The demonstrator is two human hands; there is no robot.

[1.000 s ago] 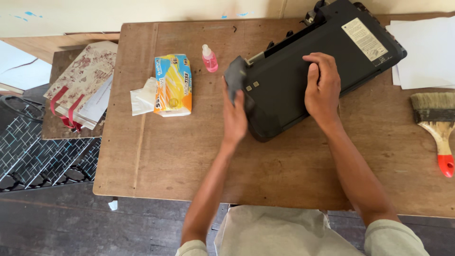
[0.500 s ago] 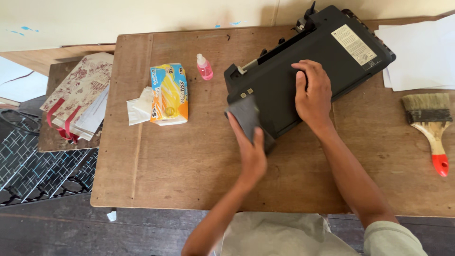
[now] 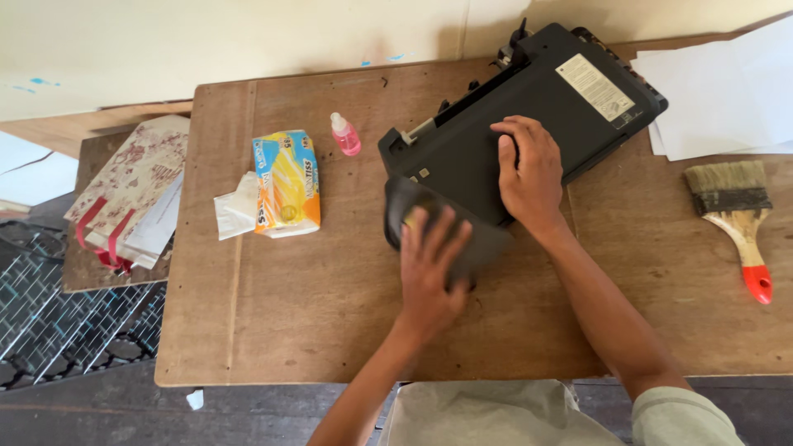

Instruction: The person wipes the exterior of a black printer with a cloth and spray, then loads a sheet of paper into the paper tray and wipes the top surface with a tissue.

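Black printer (image 3: 529, 124) lying at an angle on the wooden worktop (image 3: 314, 314), both hands working on it.

Left hand (image 3: 434, 277) is pressing flat, fingers spread wide, on a dark grey cloth (image 3: 487, 244) that is draping over the printer's near corner and onto the worktop; right hand (image 3: 529, 173) is resting palm down on top of the printer, fingers slightly curled and gripping nothing. Left of the printer, a small pink bottle (image 3: 344, 135) is standing upright, and just beyond it a yellow and blue tissue pack (image 3: 286, 183) is lying with a loose white tissue (image 3: 235, 206) touching its side. Right of the printer, a paintbrush (image 3: 738, 216) with a red-tipped handle is lying near a stack of white paper (image 3: 727, 91).
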